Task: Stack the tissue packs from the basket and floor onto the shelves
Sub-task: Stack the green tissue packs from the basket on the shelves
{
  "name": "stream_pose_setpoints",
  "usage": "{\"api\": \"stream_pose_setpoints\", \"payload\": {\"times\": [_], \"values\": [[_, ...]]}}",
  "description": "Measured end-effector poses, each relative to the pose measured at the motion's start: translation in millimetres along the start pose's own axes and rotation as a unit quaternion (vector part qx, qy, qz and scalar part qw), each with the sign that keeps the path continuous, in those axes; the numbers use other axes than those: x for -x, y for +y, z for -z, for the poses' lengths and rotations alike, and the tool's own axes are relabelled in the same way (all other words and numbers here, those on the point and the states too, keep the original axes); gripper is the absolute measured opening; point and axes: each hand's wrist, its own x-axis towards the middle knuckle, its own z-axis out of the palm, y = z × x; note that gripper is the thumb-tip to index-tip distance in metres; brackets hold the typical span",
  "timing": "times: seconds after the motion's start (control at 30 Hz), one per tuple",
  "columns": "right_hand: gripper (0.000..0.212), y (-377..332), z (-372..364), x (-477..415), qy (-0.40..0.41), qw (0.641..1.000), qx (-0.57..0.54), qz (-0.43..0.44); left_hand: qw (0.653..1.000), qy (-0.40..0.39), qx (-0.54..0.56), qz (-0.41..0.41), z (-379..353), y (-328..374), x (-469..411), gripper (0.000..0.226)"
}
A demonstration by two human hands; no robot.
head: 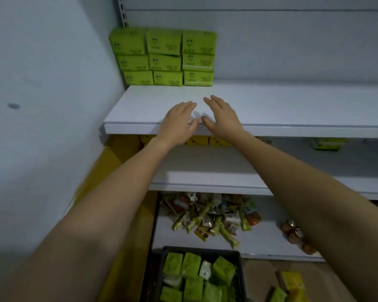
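While my left hand [179, 120] and right hand [222, 118] are hovering spread and empty above the shelf [292, 105], I am aiming basket [205, 249] packs [191, 265] flush beside the stack [164, 56].

Light is dim and bluish, coming from 12 o'clock onto the top shelf [282, 105]. Faint shadows lie under the left hand [179, 120] and right hand [224, 118]. Toward 6 o'clock things darken and blur; edges bend.

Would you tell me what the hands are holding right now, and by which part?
Nothing: the left hand and right hand are open and empty above the shelf.
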Motion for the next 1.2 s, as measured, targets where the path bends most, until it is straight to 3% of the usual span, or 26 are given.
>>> {"api": "stream_pose_setpoints", "payload": {"times": [0.23,0.33,0.57,0.77,0.93,1.2], "values": [[0.051,-8,-37,83,-0.008,0.994,0.047,0.100,0.999,0.014,0.026,0.020,-37,2,90,0.048],[0.050,2,-66,128,-0.055,0.994,0.025,0.090,0.994,-0.014,0.056,0.089,-68,6,135,0.048],[0.054,56,-144,252,-0.205,0.977,-0.037,-0.048,0.957,-0.186,0.097,0.200,-170,13,216,0.052],[0.054,106,-214,360,-0.323,0.914,-0.092,-0.227,0.888,-0.345,0.137,0.272,-278,29,278,0.054],[0.053,162,-321,447,-0.349,0.864,-0.119,-0.343,0.859,-0.395,0.147,0.291,-421,7,318,0.052],[0.056,248,-483,515,-0.315,0.791,-0.217,-0.478,0.805,-0.462,0.162,0.336,-639,-38,381,0.055]]}}
